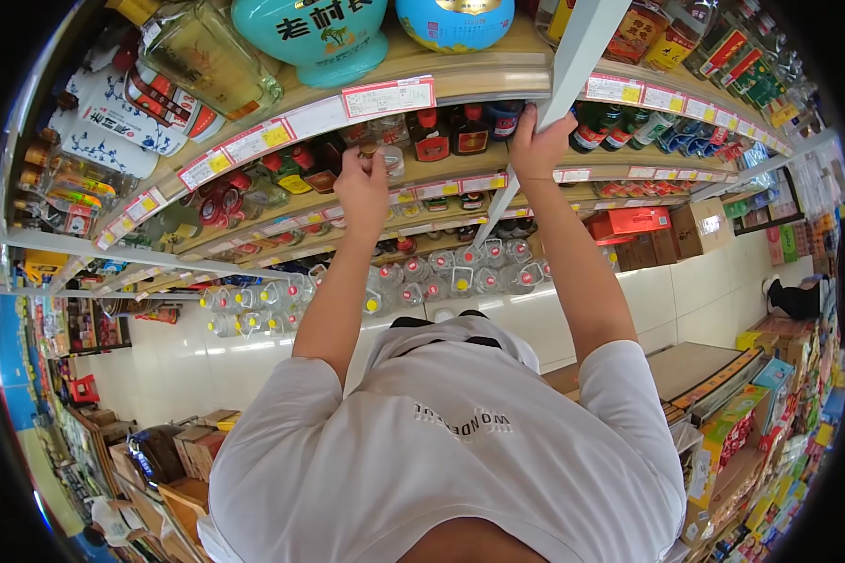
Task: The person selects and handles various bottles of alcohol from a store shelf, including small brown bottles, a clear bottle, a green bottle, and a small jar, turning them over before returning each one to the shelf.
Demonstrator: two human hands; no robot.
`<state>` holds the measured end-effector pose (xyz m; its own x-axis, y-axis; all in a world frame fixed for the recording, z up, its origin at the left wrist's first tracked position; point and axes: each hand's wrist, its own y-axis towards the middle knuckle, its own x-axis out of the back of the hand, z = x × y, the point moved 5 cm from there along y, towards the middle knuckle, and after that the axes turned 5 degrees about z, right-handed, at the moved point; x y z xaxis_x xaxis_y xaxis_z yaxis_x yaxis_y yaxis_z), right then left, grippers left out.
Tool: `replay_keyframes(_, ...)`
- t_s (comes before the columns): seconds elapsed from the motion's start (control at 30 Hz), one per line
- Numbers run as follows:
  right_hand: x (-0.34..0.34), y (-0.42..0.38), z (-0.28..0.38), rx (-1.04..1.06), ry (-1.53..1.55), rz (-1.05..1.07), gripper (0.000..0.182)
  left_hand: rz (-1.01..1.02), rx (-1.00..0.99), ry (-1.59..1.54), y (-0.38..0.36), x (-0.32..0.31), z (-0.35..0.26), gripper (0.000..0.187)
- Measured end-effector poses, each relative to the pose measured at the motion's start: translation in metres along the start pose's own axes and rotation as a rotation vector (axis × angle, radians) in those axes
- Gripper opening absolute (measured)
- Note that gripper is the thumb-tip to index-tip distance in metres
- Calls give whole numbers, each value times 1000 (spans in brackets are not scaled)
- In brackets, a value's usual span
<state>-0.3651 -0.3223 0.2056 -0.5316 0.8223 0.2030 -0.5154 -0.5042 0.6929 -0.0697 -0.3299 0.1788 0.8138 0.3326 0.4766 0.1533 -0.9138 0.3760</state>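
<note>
My left hand [361, 192] is raised to the second shelf, its thumb and fingers closed around a small thing by the clear glass bottles [391, 161]; what it holds is too small to name. Dark bottles with red caps [431, 139] stand just to its right. My right hand [539, 148] is wrapped round the white shelf post [582, 58], below the top shelf's edge. Dark bottles with red labels [589, 137] stand to the right of that hand. Price tags [388, 97] line the shelf edge above my left hand.
A turquoise bottle [314, 36] and a blue round bottle [454, 21] stand on the upper shelf. Large clear jugs [413, 293] crowd the floor below. Red boxes [629, 222] and cartons [702, 225] sit at the right; stacked goods [737, 427] lie behind me.
</note>
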Motion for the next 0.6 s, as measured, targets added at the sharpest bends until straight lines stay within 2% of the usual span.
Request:
replay_keyframes(0.07, 0, 0, 1, 16, -28, -8, 46, 48, -24, -25, 2, -13, 12, 33)
replay_keyframes(0.27, 1, 0, 2, 7, -33, -4, 45, 57, 31, -105, 13, -21, -2, 26)
replay_keyframes(0.37, 0, 0, 2, 7, -17, -2, 44, 46, 9, -87, 23, -26, 2, 23)
replay_keyframes(0.47, -1, 0, -1, -1, -26, 9, 44, -23, -92, 43, 30, -36, 19, 28)
replay_keyframes(0.6, -1, 0, -1, 22, -37, 0, 44, 14, 14, -59, 29, -30, 4, 25)
